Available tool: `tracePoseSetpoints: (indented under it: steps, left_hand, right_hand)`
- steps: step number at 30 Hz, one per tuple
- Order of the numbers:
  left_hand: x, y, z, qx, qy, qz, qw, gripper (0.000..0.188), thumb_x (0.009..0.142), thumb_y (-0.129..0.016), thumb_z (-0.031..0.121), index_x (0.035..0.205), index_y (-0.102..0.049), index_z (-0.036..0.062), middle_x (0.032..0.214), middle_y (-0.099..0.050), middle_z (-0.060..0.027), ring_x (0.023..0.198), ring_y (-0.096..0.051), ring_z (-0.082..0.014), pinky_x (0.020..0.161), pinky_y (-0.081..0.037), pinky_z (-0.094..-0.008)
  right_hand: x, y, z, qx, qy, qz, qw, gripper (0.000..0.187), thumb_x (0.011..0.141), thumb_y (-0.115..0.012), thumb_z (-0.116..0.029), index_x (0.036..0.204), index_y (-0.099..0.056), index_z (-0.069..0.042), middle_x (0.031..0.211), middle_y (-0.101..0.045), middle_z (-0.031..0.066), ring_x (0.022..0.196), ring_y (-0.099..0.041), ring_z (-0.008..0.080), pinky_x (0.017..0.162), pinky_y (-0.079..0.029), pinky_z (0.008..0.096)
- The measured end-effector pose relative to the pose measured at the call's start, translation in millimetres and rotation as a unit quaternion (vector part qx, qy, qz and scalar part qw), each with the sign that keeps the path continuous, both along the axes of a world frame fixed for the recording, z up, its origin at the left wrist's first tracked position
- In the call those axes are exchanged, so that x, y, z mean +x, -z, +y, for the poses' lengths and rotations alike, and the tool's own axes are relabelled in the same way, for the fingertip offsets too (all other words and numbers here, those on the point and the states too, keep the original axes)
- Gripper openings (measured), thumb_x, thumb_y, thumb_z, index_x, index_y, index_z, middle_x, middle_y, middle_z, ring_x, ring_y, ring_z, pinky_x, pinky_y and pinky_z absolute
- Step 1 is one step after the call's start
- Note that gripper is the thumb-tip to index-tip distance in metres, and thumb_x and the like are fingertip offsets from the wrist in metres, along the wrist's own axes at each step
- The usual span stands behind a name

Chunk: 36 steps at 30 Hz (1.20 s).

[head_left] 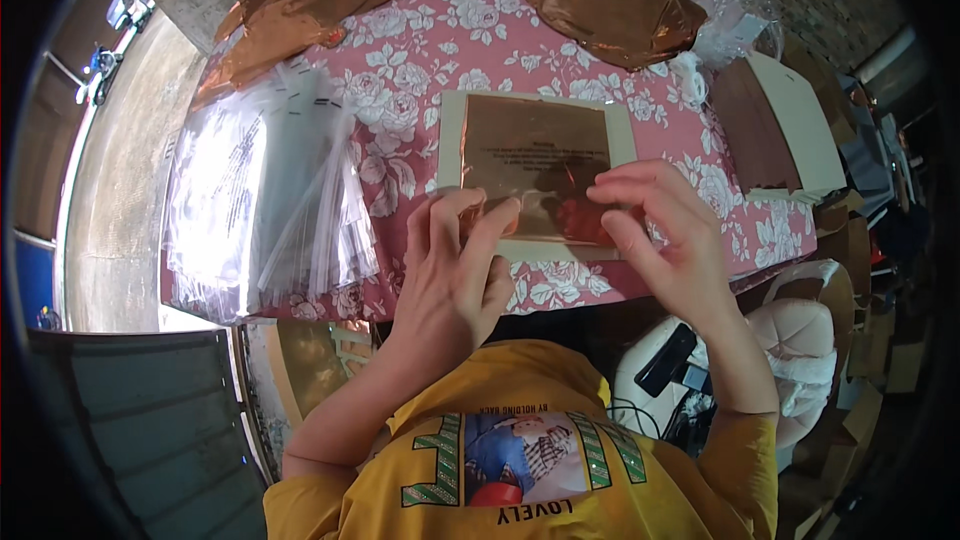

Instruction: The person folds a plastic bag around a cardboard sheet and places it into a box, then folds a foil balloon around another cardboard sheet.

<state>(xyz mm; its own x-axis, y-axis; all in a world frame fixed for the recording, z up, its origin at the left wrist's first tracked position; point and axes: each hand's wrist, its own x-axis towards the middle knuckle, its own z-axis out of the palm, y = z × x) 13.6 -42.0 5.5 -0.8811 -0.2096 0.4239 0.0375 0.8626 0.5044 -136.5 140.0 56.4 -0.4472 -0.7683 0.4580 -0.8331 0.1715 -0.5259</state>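
A flat, shiny copper-coloured plastic bag (pixel 530 145) with a few printed lines lies on a cream card (pixel 451 140) in front of me. The card shows around its sides. My left hand (pixel 450 255) is over the lower left part of the bag, its bent fingers apart and the tips at the bag's surface. At the lower right corner, my right hand (pixel 668 230) has its thumb and forefinger spread, with nothing plainly between them. Whether the right fingertips touch the bag's edge, I cannot tell.
Clear plastic bags (pixel 265 185) lie piled at the left. Crumpled copper-coloured plastic (pixel 610 5) spreads along the back of the flowered tablecloth (pixel 400 70). A stack of cream cards (pixel 795 125) stands at the right. Below it, a phone (pixel 665 360) rests on a pale padded seat.
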Motion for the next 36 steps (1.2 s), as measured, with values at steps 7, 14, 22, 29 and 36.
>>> tracePoseSetpoints:
  steps: [7,14,22,29,36]
  left_hand:
    - [-2.8,3.6,-4.5,-0.012,0.015,0.018,1.0,0.055,0.075,-0.067,-0.004,0.127,-0.058,0.0103,0.123,-0.047,-0.0176,0.112,-0.048,-0.0424,0.095,-0.044,-0.0492]
    - [-4.4,-1.0,-6.2,-0.025,0.031,0.002,0.999,0.039,0.076,-0.066,-0.001,0.114,-0.064,0.0086,0.123,-0.049,-0.0174,0.112,-0.049,-0.04,0.094,-0.045,-0.0486]
    - [-2.1,-5.2,-3.7,-0.062,0.036,-0.029,0.997,0.045,0.075,-0.066,-0.003,0.119,-0.064,0.0085,0.118,-0.054,-0.0144,0.116,-0.05,-0.0392,0.097,-0.044,-0.0501]
    - [-2.3,-9.2,-1.9,-0.08,0.026,-0.05,0.995,0.04,0.079,-0.063,0.001,0.118,-0.065,0.0093,0.117,-0.055,-0.012,0.118,-0.05,-0.0368,0.099,-0.044,-0.0481]
    - [-1.9,-11.0,-3.2,-0.105,0.052,-0.051,0.992,0.041,0.079,-0.065,0.004,0.12,-0.064,0.0086,0.114,-0.055,-0.012,0.115,-0.051,-0.0364,0.096,-0.045,-0.0483]
  right_hand:
    - [32.4,26.1,25.9,0.003,0.073,0.031,0.997,0.027,0.08,-0.073,0.001,0.107,-0.071,-0.002,0.113,-0.066,0.0103,0.1,-0.063,0.0272,0.085,-0.05,0.0359]
    - [48.4,46.0,68.9,0.063,0.138,0.084,0.985,0.037,0.075,-0.076,-0.002,0.112,-0.07,-0.004,0.122,-0.066,0.0095,0.109,-0.061,0.0308,0.095,-0.05,0.0394]
    - [29.9,63.0,78.8,0.025,0.182,0.053,0.982,0.028,0.08,-0.076,-0.002,0.107,-0.072,-0.006,0.114,-0.069,0.0082,0.101,-0.063,0.0268,0.087,-0.05,0.0363]
    - [38.7,55.1,76.3,0.006,0.164,0.078,0.983,0.029,0.077,-0.077,-0.001,0.105,-0.072,-0.006,0.112,-0.069,0.0072,0.098,-0.063,0.0264,0.085,-0.051,0.036]
    - [37.1,51.9,64.8,0.047,0.142,0.082,0.985,0.037,0.073,-0.083,-0.011,0.108,-0.073,-0.008,0.105,-0.067,0.005,0.092,-0.061,0.0242,0.081,-0.051,0.0351]
